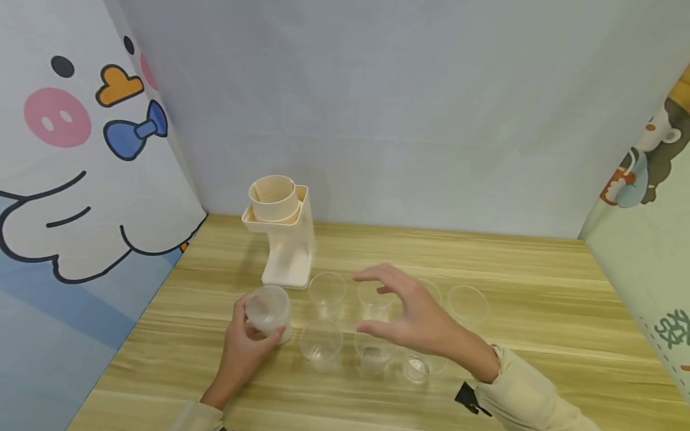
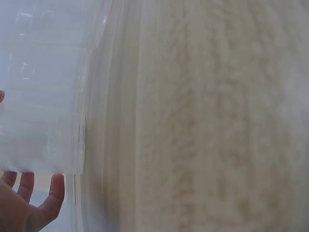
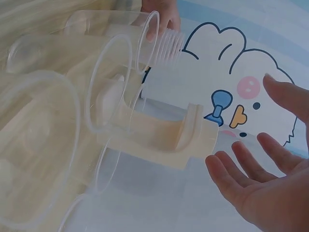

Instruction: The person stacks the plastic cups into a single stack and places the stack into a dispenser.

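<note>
Toward the left of the table, my left hand grips a stack of nested clear plastic cups, thumb on its near right side and fingers round its left. Their ribbed rims show in the right wrist view. The stack also appears beside the left fingers in the left wrist view. My right hand hovers above the standing cups, thumb and fingers spread wide with nothing between them. Single clear cups, such as one at front left and one at back right, stand in two rows, partly hidden by that hand.
Behind the stack stands a cream plastic stand with a round cup-shaped holder on top. A pale cloth wall closes off the back of the wooden table. Printed cartoon cloths hang at the sides.
</note>
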### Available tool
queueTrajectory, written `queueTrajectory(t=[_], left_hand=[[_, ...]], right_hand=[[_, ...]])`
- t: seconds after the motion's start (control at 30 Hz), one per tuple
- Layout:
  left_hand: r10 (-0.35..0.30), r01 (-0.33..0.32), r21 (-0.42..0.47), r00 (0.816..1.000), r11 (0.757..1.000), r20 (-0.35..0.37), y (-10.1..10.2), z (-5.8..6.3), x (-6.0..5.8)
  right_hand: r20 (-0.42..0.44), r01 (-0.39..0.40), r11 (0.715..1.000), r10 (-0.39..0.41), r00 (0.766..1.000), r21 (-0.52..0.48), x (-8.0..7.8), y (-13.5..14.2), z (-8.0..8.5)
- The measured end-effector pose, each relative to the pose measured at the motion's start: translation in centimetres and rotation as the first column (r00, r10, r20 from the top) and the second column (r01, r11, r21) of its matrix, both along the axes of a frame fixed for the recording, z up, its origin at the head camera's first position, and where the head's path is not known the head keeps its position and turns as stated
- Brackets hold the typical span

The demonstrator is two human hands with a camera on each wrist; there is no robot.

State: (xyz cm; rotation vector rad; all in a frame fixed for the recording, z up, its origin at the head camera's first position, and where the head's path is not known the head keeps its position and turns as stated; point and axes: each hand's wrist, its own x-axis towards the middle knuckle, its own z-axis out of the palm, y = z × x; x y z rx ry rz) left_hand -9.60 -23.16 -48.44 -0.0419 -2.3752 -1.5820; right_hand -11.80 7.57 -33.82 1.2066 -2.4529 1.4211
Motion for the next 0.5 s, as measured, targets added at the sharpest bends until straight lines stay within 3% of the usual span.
queueTrajectory(t=[0.5], left_hand=[[0.017,-0.017,0.005,1.0,1.0,0.006,0.1,0.0,-0.1]], right_hand=[[-0.026,0.061,0.998,-0.062,0.998,-0.025,0.6,2.2,-0.9]])
